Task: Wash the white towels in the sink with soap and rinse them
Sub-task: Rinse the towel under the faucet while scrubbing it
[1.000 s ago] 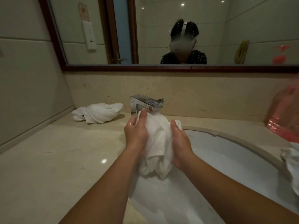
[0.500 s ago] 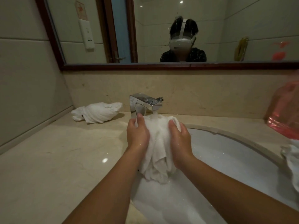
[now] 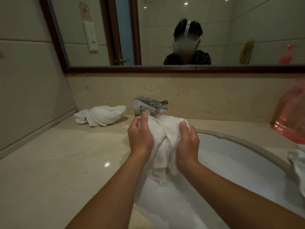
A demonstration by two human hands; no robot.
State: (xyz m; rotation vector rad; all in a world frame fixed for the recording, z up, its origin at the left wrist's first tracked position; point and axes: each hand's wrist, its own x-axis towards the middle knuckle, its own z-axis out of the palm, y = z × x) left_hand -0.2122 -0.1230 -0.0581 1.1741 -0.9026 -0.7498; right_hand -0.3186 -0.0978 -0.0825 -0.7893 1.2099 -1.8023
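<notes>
Towel (image 3: 162, 141) — wet, bunched — between both hands.

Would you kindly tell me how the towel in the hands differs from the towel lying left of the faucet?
The held towel hangs over the sink, gripped by the left hand and right hand; the countertop towel lies untouched. The held towel glistens wet beneath the faucet; the countertop towel sits bundled. Both are white.

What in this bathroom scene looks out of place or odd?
Nothing looks damaged or spilled. One twisted white towel lies on the beige marble counter, apart from the sink, probably only waiting its turn.
</notes>
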